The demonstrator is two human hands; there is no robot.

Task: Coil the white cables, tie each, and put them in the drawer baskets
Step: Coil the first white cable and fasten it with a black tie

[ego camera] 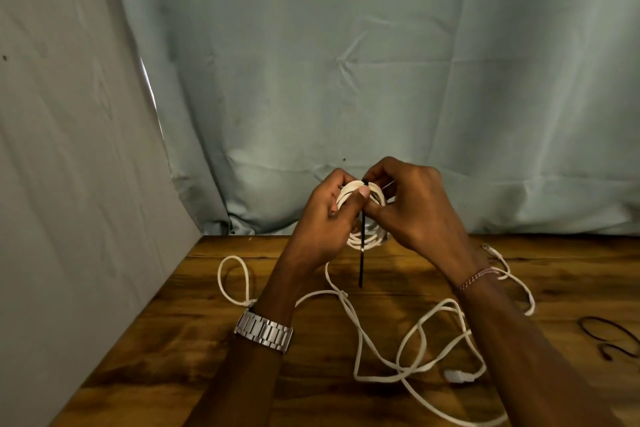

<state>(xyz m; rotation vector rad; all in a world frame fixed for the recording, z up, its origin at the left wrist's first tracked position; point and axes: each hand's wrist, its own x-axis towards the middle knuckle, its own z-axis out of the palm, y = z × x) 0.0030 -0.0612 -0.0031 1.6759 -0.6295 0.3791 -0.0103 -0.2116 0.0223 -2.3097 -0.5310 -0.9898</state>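
Observation:
A coil of white cable (367,239) is held upright above the wooden table (173,340), between both hands. My left hand (325,215) grips the coil's left side, thumb pressed on its top. My right hand (415,204) pinches the coil's top where a black cable tie (361,260) wraps it. The tie's long tail hangs straight down. More loose white cable (415,326) lies in loops on the table below my arms, with a white plug (454,375) at the right. No drawer or baskets are in view.
A pale blue-grey cloth (346,80) hangs behind the table and along the left side. Thin dark ties or bands (609,336) lie at the table's right edge. A separate white cable loop (235,281) rests at the left.

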